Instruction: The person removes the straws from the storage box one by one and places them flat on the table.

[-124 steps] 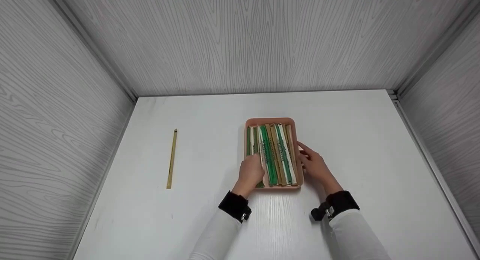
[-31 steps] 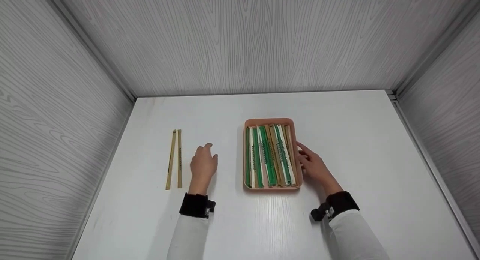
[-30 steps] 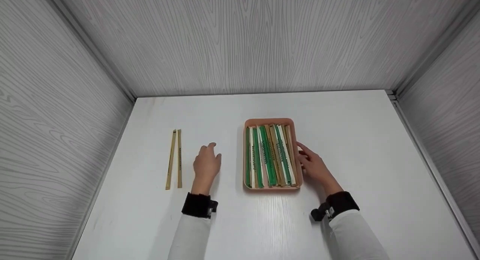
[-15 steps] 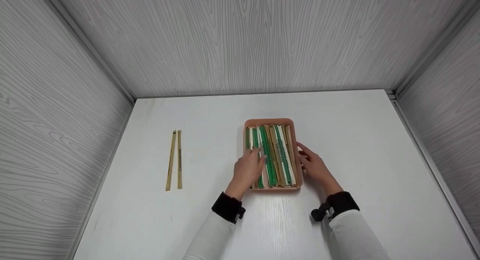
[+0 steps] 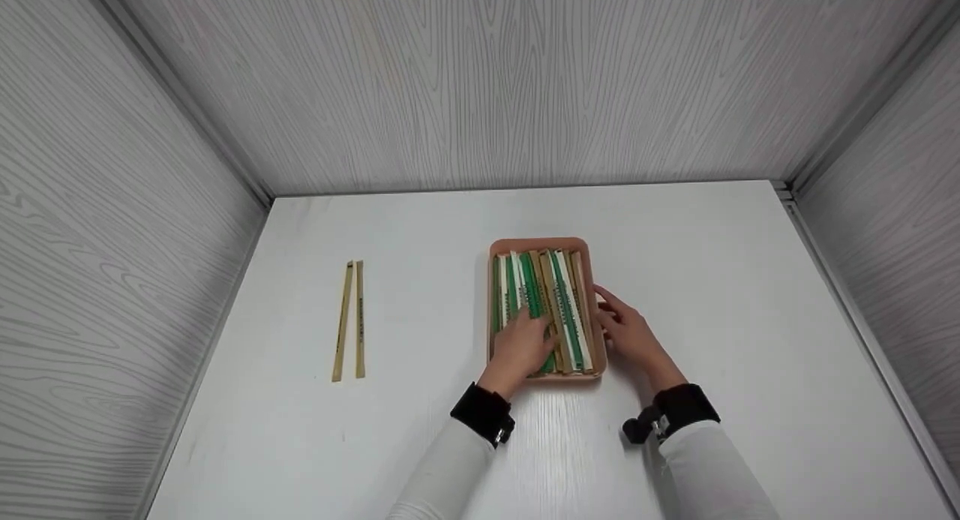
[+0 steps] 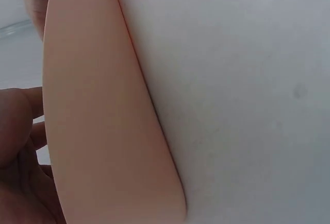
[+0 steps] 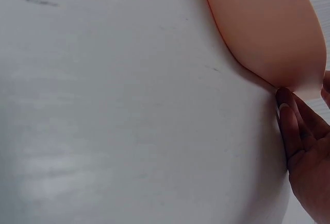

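Observation:
A shallow pink rectangular box (image 5: 538, 244) stands on the table, filled with thin, flat paper-wrapped sticks (image 5: 571, 310) in green, white and brown. My left hand (image 5: 519, 347) reaches over its near left part, thumb spread from the fingers, fingertips down among the sticks and partly hidden. At the box's right side, my right hand (image 5: 634, 340) touches the outer wall with its fingertips; the right wrist view shows those fingers (image 7: 289, 126) at the wall's bottom edge. In the left wrist view the box's wall (image 6: 103, 110) fills the left half.
Two brownish-yellow sticks (image 5: 343, 321) lie on the white table (image 5: 420, 280) to the left, side by side and nearly parallel. Grey wood-grain panels (image 5: 480, 85) rise at the back and both sides.
A second brownish-yellow stick has joined the first on the left. My left hand has moved from beside them back over the box, then slightly rightward. My right hand has stayed put.

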The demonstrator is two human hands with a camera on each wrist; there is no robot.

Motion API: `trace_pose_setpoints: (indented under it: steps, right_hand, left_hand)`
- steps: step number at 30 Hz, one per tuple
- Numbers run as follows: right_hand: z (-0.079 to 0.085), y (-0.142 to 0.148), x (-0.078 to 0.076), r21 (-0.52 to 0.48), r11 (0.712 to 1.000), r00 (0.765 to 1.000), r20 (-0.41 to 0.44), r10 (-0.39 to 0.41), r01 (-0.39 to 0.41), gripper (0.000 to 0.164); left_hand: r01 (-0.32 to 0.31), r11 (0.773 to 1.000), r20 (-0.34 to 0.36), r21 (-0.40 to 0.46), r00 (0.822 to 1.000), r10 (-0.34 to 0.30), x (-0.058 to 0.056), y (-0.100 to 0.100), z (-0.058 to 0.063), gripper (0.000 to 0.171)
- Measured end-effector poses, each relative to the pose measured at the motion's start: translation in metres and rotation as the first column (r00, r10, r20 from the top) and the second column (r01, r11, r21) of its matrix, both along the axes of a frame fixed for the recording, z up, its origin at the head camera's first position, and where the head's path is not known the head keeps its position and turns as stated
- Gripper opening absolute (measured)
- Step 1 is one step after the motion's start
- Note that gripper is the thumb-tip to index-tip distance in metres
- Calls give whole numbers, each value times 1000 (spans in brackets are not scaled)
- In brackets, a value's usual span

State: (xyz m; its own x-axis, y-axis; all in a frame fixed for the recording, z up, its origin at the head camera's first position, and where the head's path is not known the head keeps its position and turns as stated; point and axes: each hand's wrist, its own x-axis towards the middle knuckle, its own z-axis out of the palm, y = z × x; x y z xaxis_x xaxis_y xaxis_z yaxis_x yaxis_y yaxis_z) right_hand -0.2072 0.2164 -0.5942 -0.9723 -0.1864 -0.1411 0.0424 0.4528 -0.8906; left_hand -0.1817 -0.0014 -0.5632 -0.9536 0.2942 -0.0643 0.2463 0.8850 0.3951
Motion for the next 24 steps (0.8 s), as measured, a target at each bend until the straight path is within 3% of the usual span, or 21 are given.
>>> trace_pose_setpoints:
  steps: [6, 17, 20, 24]
  right_hand:
    - [-1, 0, 0, -2, 1000, 1000, 10, -1, 1, 52]
    - [-2, 1, -1, -39, 999, 1000, -14, 17, -18, 52]
    - [-2, 1, -1, -46, 999, 1000, -12, 10, -11, 51]
    - [-2, 1, -2, -52, 999, 1000, -4, 4, -4, 51]
  left_hand:
    - [23, 998, -10, -58, 1000, -23, 1, 1, -3, 41]
    - [-47, 998, -15, 46, 999, 48, -2, -3, -2, 29]
    - [-89, 990, 24, 106, 996, 87, -3, -5, -1, 40]
    - [-154, 963, 99, 220, 986, 135, -4, -9, 2, 60]
